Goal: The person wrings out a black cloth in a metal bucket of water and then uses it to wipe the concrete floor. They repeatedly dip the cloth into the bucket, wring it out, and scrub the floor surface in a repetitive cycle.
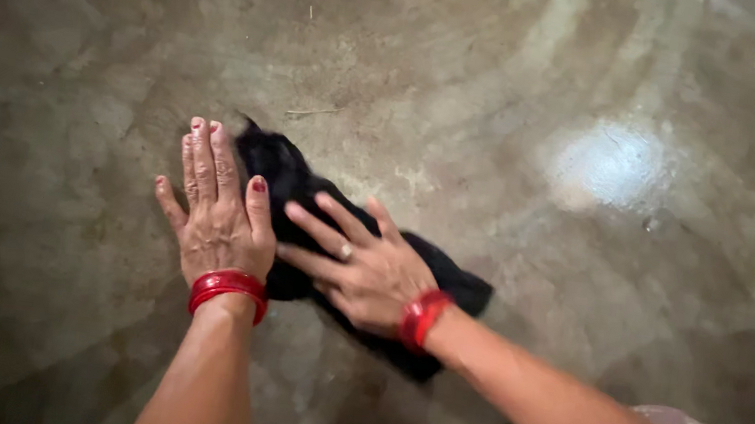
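Down on the wet concrete floor, left hand and right hand press flat, fingers spread, gripping nothing, onto a black cloth that looks soft, light and limp, best pinched at a free edge.

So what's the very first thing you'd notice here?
Two hands pressed flat on a black cloth in the middle of a wet, streaky concrete floor. The left hand and right hand each wear bright red bangles at the wrist. A shiny patch of light glares to the right.
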